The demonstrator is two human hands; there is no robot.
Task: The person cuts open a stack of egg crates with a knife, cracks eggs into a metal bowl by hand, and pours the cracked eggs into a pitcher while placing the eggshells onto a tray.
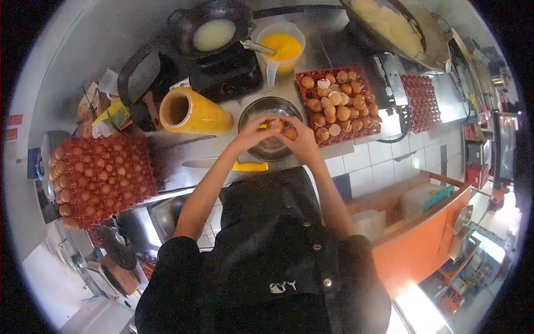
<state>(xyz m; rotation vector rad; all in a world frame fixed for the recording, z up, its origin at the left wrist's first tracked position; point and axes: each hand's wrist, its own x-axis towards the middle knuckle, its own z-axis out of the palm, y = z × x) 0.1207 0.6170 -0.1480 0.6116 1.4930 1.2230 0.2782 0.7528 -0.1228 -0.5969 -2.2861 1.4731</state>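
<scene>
Over a round metal bowl [248, 118], my left hand [251, 138] and my right hand [302, 142] meet with their fingers closed on a brown egg. One piece of eggshell [276, 125] shows at the left fingertips, and another brown shell part [290, 133] lies under the right fingers. The egg looks split, though the fingers hide much of it. Just behind the bowl stands a clear jug [300, 40] of yellow beaten egg with a metal-handled tool [257, 47] in it. To the right, a red tray [311, 133] carries many empty brown eggshells.
Stacked trays of whole eggs [103, 175] stand at left. A knife with a yellow handle [250, 166] lies near the counter's front edge. Beside the bowl is a yellow cylinder [208, 116]. Dark pans [181, 28] sit behind; an orange drawer [417, 239] is at lower right.
</scene>
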